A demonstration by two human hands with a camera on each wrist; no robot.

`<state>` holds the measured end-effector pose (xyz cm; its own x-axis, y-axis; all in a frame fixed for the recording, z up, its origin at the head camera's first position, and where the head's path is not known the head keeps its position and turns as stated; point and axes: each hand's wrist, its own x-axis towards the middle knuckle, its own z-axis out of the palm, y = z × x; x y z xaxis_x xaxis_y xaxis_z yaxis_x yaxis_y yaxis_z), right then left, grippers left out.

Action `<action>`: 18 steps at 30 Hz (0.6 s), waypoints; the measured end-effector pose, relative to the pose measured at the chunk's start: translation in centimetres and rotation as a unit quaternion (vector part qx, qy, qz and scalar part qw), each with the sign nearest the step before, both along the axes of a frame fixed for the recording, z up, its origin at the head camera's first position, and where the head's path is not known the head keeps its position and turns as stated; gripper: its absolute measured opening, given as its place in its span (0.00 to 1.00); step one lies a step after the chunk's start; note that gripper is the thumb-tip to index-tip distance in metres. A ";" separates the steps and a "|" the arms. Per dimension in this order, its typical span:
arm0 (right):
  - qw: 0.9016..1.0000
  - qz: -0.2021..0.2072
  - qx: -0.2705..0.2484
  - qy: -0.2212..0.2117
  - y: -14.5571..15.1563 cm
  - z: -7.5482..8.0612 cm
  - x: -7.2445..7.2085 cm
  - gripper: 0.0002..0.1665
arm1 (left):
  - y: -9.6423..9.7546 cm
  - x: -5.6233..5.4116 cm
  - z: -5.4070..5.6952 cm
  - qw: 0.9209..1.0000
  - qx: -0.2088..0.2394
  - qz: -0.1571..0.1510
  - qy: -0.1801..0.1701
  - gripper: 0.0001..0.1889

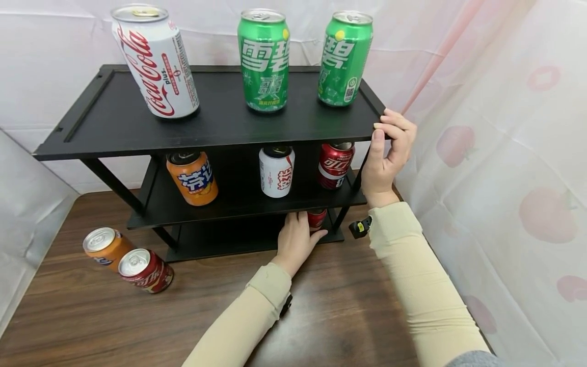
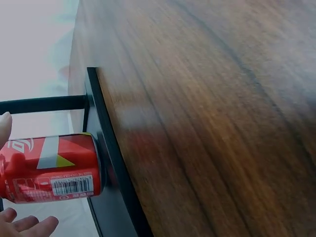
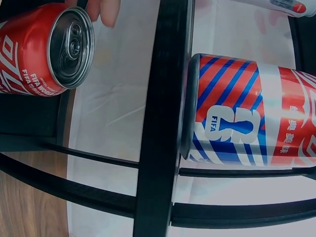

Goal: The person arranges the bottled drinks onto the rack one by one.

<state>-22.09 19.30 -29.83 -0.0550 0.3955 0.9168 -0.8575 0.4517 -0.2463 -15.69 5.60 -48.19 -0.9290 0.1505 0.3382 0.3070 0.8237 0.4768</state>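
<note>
My left hand [image 1: 295,244] reaches into the bottom level of a black three-level rack [image 1: 220,132], beside a red Coca-Cola can [image 1: 316,220]. In the left wrist view that can [image 2: 54,168] stands on the bottom board, between the thumb and spread fingers [image 2: 29,227], which look apart from it. The right wrist view shows fingertips next to its top rim. My right hand [image 1: 390,153] grips the rack's top front right corner, fingers over the board and thumb at the front edge. Another red can [image 1: 336,165] stands on the middle board below it.
On the top board stand a white Coca-Cola Plus can [image 1: 158,66] and two green Sprite cans [image 1: 263,61]. An orange Fanta can [image 1: 192,178] and a white can [image 1: 276,173] share the middle board. Two more cans [image 1: 147,272] stand on the wooden table, left.
</note>
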 end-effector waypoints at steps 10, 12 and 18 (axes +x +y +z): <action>1.000 0.001 -0.001 0.001 -0.1 0.1 0.1 0.22 | -0.9 0.8 -0.2 0.999 0.040 -0.005 -0.004 0.43; 1.000 0.001 -0.002 -0.002 0.0 0.0 0.0 0.22 | -1.0 0.9 -0.3 0.999 0.046 -0.005 -0.001 0.43; 1.000 -0.001 0.000 -0.002 0.1 -0.1 -0.1 0.23 | -1.4 1.4 -0.6 0.998 0.061 -0.004 -0.004 0.42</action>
